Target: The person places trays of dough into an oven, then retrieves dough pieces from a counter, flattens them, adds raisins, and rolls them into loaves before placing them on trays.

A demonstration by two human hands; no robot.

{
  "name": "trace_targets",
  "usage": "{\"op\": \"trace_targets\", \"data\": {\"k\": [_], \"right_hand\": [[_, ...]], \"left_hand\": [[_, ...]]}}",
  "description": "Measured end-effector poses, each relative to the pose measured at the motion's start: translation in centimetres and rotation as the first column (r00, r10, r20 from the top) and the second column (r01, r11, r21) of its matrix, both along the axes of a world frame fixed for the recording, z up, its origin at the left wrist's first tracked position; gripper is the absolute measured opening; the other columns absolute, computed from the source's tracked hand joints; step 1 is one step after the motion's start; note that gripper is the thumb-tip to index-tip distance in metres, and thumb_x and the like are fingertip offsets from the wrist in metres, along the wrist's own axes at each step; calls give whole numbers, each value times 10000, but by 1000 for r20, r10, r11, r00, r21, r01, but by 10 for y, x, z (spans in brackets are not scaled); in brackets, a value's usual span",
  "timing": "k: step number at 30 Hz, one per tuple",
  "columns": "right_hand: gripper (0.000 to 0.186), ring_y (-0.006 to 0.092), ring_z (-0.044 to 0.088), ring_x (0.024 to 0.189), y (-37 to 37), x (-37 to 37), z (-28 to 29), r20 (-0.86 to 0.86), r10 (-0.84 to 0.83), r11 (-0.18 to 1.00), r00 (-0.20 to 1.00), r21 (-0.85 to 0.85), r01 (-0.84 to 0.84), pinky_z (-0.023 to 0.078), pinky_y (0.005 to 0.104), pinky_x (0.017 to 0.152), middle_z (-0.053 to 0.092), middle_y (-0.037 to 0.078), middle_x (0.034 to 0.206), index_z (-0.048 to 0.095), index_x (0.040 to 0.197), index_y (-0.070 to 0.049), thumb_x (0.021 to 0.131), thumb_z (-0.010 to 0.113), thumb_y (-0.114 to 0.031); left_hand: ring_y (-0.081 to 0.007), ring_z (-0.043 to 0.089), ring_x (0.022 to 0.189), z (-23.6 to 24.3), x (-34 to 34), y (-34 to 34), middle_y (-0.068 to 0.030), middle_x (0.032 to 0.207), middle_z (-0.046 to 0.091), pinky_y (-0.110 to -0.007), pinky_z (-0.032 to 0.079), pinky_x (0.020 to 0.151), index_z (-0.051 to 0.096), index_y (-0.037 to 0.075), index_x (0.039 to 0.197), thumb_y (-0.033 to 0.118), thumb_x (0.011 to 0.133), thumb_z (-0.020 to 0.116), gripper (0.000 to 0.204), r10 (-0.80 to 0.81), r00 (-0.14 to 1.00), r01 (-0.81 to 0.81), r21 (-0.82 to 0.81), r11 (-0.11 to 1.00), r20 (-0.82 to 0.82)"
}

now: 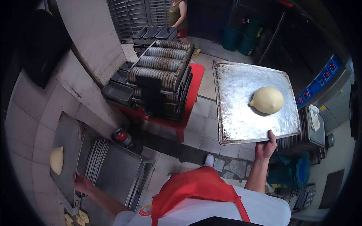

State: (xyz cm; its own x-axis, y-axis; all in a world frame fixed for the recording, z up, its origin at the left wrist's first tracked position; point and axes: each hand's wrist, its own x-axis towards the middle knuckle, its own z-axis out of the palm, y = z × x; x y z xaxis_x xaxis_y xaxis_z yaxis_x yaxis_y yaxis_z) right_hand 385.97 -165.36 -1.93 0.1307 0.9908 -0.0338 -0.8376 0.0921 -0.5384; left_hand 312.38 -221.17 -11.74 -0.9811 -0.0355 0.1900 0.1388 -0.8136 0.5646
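My right hand (266, 147) grips the near edge of a worn metal baking tray (241, 86), thumb on top and the rest of the fingers hidden underneath. A smooth, pale, rounded piece of dough (267, 100) with small pointed nubs rests on that tray, right of its middle. Over at the lower left, my left hand (82, 184) is closed at the edge of a second baking tray (68, 133), which carries another pale dough piece (57, 160). Its fingers show only partly against the dark metal.
Ridged metal pans (162, 62) are stacked on a red stool (198, 71), beside dark loaf tins (117, 92). A fire extinguisher (123, 138) stands below, near a metal rack (113, 173). Another person (178, 17) stands at the back. Oven controls (318, 81) and a lidded bin (290, 171) are right.
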Motion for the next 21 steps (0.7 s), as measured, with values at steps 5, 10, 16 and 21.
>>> {"op": "trace_targets", "data": {"k": [5,10,16,21], "right_hand": [[562,347,527,1426,73,15,-25,-2,45,998,999,40,-45,397,530,1229,538,167,1543,417,1562,15,1028,560,-82],[531,362,522,1439,166,25,-49,26,174,985,984,11,-174,363,521,1256,564,219,1520,468,1501,81,1020,561,-124],[573,367,505,1467,276,-36,-57,94,352,934,931,37,-357,373,526,1260,561,218,1533,456,1519,65,972,569,-62],[640,380,481,1483,379,-78,-102,128,356,932,926,27,-362,375,575,1247,511,198,1580,393,1583,-6,967,567,-12]], "left_hand": [[-349,613,1237,89,81,112,-267,1315,627,-468,496,1101,545,-159,1275,29,1018,537,318,196,975,-201,37,979,104],[-383,571,1326,176,159,280,-301,1388,584,-480,457,1188,484,-205,1350,25,1025,532,401,37,981,-10,144,990,-188],[-421,554,1361,120,123,489,-329,1438,551,-480,451,1212,422,-204,1423,2,1030,490,450,-331,883,439,335,834,-334],[-415,574,1349,109,143,722,-315,1422,570,-532,474,1191,454,-198,1376,-4,998,516,430,-90,977,156,361,919,-192]]}}
